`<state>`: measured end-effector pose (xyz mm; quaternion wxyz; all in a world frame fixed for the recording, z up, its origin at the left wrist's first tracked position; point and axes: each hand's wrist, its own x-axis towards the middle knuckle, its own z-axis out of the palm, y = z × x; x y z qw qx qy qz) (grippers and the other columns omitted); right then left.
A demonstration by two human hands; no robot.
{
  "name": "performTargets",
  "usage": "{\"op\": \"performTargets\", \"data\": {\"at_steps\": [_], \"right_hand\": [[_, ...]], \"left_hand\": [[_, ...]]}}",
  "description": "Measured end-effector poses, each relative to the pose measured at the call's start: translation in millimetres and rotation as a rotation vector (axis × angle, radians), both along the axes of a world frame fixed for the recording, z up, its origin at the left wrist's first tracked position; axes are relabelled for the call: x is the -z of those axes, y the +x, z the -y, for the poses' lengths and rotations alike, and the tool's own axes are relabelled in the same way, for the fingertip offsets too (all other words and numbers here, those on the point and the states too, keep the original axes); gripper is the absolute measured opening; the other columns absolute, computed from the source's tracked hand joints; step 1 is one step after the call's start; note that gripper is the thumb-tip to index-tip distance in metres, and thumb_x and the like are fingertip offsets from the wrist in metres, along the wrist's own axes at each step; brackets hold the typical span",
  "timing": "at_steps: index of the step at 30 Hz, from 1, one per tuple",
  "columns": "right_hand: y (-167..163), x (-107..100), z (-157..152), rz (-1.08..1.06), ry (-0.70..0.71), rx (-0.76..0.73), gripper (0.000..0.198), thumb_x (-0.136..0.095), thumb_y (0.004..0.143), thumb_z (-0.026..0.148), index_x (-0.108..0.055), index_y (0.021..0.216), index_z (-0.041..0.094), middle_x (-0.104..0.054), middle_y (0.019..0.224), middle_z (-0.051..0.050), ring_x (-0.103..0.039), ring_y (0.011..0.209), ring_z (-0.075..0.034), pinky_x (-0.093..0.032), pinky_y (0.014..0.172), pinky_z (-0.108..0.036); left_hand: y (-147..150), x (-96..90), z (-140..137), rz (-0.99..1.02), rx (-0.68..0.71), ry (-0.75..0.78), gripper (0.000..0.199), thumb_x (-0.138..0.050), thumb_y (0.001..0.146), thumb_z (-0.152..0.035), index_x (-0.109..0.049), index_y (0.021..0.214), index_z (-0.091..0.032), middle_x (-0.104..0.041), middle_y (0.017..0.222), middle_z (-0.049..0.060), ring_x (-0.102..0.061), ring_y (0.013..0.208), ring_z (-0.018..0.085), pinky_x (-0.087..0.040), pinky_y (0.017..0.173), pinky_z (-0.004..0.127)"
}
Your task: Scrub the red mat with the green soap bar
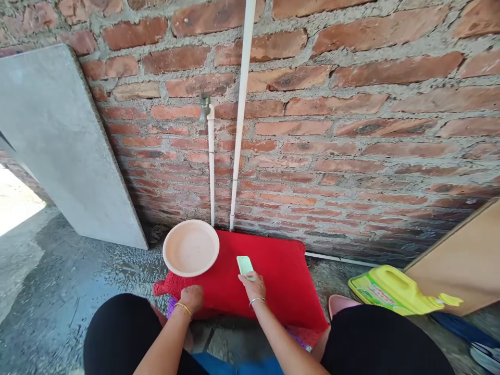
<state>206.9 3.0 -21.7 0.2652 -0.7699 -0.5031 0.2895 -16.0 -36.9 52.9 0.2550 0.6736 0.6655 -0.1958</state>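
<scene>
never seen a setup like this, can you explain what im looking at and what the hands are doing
There is no machine here: these are a person's own bare hands, in one picture from a camera worn on the head, looking forward and down. The right hand holds a flat pale green object, too small to identify surely. The left hand looks curled over the near part of a red cloth; whether it grips it, I can't tell. A pale basin sits on the cloth's left end. Beyond stands a brick wall, and a yellow bottle is off to the right.
</scene>
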Motion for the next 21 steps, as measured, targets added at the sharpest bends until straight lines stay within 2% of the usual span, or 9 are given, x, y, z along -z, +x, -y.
{"op": "performTargets", "data": {"at_steps": [5,8,10,12,17,21], "right_hand": [[-39.6,3.2,7.3,0.143,0.049,-0.321,0.017,-0.073,0.061,0.024,-0.063,0.075,0.024,-0.057,0.089,0.000,-0.056,0.087,-0.018,-0.041,0.079,-0.025],[-64.7,-1.8,4.2,0.242,0.028,-0.422,0.017,-0.072,0.064,0.025,-0.064,0.079,0.024,-0.057,0.092,-0.001,-0.056,0.088,-0.018,-0.039,0.079,-0.026],[-69.6,-7.9,-0.1,0.306,-0.014,-0.476,0.018,-0.071,0.066,0.026,-0.065,0.082,0.024,-0.057,0.092,-0.002,-0.056,0.088,-0.019,-0.038,0.077,-0.027],[-64.8,-14.1,-2.8,0.364,-0.072,-0.461,0.020,-0.070,0.067,0.028,-0.065,0.086,0.025,-0.057,0.093,-0.002,-0.057,0.087,-0.019,-0.038,0.075,-0.027],[-47.6,-22.1,-2.3,0.380,-0.181,-0.206,0.025,-0.061,0.076,0.042,-0.063,0.096,0.028,-0.054,0.094,-0.002,-0.059,0.079,-0.016,-0.039,0.065,-0.026],[-67.0,-21.9,-8.6,0.342,-0.161,-0.196,0.031,-0.061,0.076,0.047,-0.061,0.101,0.028,-0.055,0.098,-0.003,-0.060,0.083,-0.017,-0.039,0.063,-0.026]], "left_hand": [[0.8,-3.4,-4.7,0.032,0.009,0.045,0.038,-0.044,0.085,-0.023,-0.062,0.116,-0.013,-0.063,0.120,0.016,-0.058,0.113,0.029,-0.047,0.093,0.040],[3.8,-7.7,-3.0,0.037,0.013,0.065,0.038,-0.047,0.084,-0.026,-0.061,0.117,-0.013,-0.063,0.119,0.017,-0.057,0.112,0.031,-0.045,0.093,0.042],[5.6,-11.3,-1.2,0.042,0.014,0.059,0.038,-0.051,0.082,-0.027,-0.061,0.116,-0.013,-0.064,0.117,0.017,-0.058,0.111,0.032,-0.044,0.093,0.043],[7.0,-15.2,0.0,0.067,0.019,0.049,0.039,-0.052,0.082,-0.026,-0.060,0.117,-0.014,-0.063,0.119,0.016,-0.057,0.112,0.031,-0.043,0.093,0.042],[9.7,-21.5,-0.9,0.088,0.056,0.039,0.043,-0.050,0.082,-0.028,-0.056,0.123,-0.014,-0.060,0.123,0.015,-0.054,0.116,0.030,-0.041,0.096,0.043],[12.3,-19.0,-1.9,0.091,0.082,0.023,0.044,-0.050,0.082,-0.028,-0.055,0.124,-0.013,-0.059,0.125,0.016,-0.054,0.117,0.029,-0.042,0.096,0.044]]}}
